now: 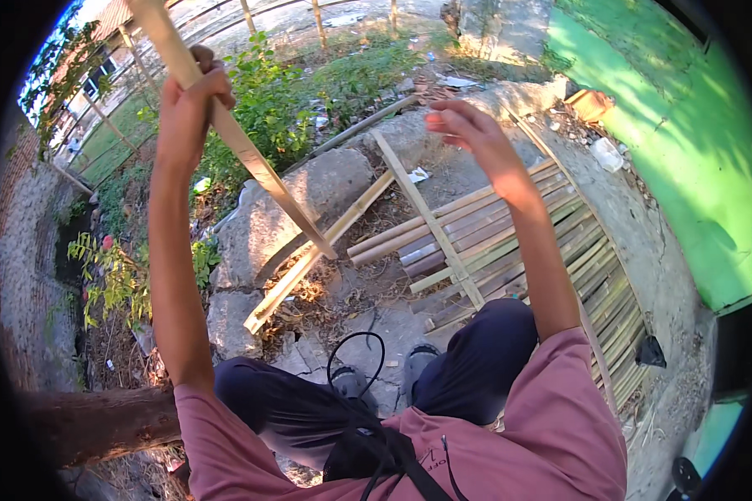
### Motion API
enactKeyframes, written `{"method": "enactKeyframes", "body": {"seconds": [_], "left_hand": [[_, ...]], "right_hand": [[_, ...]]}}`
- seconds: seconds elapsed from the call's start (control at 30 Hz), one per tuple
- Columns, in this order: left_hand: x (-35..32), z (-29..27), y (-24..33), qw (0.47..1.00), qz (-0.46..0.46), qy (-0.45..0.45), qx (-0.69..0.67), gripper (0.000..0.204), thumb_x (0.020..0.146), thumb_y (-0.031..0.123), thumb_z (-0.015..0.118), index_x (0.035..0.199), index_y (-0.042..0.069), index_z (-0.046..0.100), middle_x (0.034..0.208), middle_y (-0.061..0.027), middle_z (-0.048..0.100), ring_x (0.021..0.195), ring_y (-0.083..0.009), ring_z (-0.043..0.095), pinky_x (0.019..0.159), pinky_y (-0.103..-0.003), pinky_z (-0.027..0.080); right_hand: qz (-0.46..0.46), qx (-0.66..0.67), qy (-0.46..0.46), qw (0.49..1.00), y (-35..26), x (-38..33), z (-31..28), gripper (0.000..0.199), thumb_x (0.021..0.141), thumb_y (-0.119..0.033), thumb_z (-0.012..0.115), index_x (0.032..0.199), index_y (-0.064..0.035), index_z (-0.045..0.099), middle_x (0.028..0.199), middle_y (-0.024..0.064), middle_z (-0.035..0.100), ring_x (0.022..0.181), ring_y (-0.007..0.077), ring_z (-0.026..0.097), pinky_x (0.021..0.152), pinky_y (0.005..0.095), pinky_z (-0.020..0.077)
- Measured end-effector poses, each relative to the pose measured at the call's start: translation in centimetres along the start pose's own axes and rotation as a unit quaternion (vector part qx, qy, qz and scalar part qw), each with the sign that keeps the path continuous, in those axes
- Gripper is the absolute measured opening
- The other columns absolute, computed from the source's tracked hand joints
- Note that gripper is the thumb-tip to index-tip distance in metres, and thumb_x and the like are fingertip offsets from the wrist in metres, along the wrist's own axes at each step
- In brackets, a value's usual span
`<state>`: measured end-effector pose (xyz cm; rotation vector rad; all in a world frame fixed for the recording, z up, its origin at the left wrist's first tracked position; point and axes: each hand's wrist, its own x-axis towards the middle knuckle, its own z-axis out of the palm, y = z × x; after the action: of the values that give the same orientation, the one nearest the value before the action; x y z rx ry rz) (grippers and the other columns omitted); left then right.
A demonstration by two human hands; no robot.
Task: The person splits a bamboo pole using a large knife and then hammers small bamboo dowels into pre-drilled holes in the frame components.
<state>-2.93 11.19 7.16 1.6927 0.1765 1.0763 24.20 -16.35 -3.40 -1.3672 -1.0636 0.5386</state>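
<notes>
My left hand (188, 108) is raised at the upper left, its fingers wrapped round a long, flat, pale bamboo slat (263, 174). The slat slants down to the right, and its upper end runs out of the picture. Its lower end reaches over a split bamboo piece (288, 282) that lies across a stone; whether the two touch I cannot tell. My right hand (480, 142) is held up on the other side, fingers stretched out, with nothing in it. Below it lies a panel of bamboo strips (597, 259), with a lighter crosspiece (430, 219) across its left part.
Large stones (330, 179) stand ahead of my feet, with leafy plants (263, 113) behind them. A green wall (685, 159) rises on the right. At the lower left is a thick log (100, 424). A black cord (355, 336) loops above my sandals (349, 382).
</notes>
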Motion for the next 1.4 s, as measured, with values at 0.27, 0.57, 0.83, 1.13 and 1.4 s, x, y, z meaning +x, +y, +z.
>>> {"method": "enactKeyframes", "body": {"seconds": [0.27, 0.57, 0.83, 1.13, 1.4], "left_hand": [[-5.4, 18.0, -14.1, 0.914, 0.039, -0.175, 0.364, 0.043, 0.072, 0.015, 0.076, 0.105, -0.004, 0.058, 0.091, -0.0274, 0.070, 0.081, -0.0377, 0.072, 0.071, -0.049, 0.057], [-23.1, 27.8, -33.2, 0.866, -0.078, -0.367, 0.330, 0.052, 0.073, 0.020, 0.076, 0.108, -0.009, 0.050, 0.090, -0.0329, 0.066, 0.087, -0.0495, 0.066, 0.078, -0.054, 0.053], [-28.2, 28.9, -36.4, 0.815, -0.189, -0.427, 0.343, 0.052, 0.072, 0.021, 0.076, 0.104, -0.008, 0.048, 0.092, -0.0344, 0.065, 0.092, -0.0520, 0.064, 0.081, -0.055, 0.053], [-28.0, 29.2, -36.0, 0.821, -0.230, -0.431, 0.295, 0.056, 0.070, 0.022, 0.077, 0.108, -0.009, 0.049, 0.093, -0.0344, 0.065, 0.092, -0.0516, 0.064, 0.080, -0.054, 0.052], [-26.7, 23.3, -31.0, 0.814, -0.196, -0.445, 0.319, 0.054, 0.073, 0.019, 0.078, 0.110, -0.002, 0.044, 0.089, -0.0310, 0.065, 0.087, -0.0499, 0.064, 0.075, -0.054, 0.051]], "right_hand": [[0.192, 0.004, 0.260, 0.946, 11.9, -18.0, -7.8, 0.033, 0.103, -0.025, 0.057, 0.130, -0.0060, 0.061, 0.115, 0.0062, 0.071, 0.103, 0.0143, 0.067, 0.087, 0.0288, 0.0506], [0.367, 0.166, 0.213, 0.890, 26.9, -29.5, 3.6, 0.049, 0.103, -0.033, 0.060, 0.142, -0.0048, 0.051, 0.123, 0.0103, 0.068, 0.108, 0.0185, 0.068, 0.090, 0.0310, 0.0525], [0.447, 0.255, 0.090, 0.853, 31.1, -30.3, 8.1, 0.061, 0.098, -0.034, 0.069, 0.146, -0.0059, 0.045, 0.132, 0.0113, 0.064, 0.117, 0.0211, 0.065, 0.095, 0.0342, 0.0508], [0.383, 0.289, 0.200, 0.854, 32.1, -28.3, 4.7, 0.056, 0.098, -0.027, 0.068, 0.145, -0.0070, 0.047, 0.133, 0.0112, 0.064, 0.120, 0.0220, 0.064, 0.096, 0.0344, 0.0510], [0.206, 0.313, 0.363, 0.853, 23.9, -22.4, -4.5, 0.051, 0.102, -0.024, 0.059, 0.147, -0.0062, 0.044, 0.133, 0.0125, 0.062, 0.118, 0.0221, 0.062, 0.098, 0.0362, 0.0496]]}}
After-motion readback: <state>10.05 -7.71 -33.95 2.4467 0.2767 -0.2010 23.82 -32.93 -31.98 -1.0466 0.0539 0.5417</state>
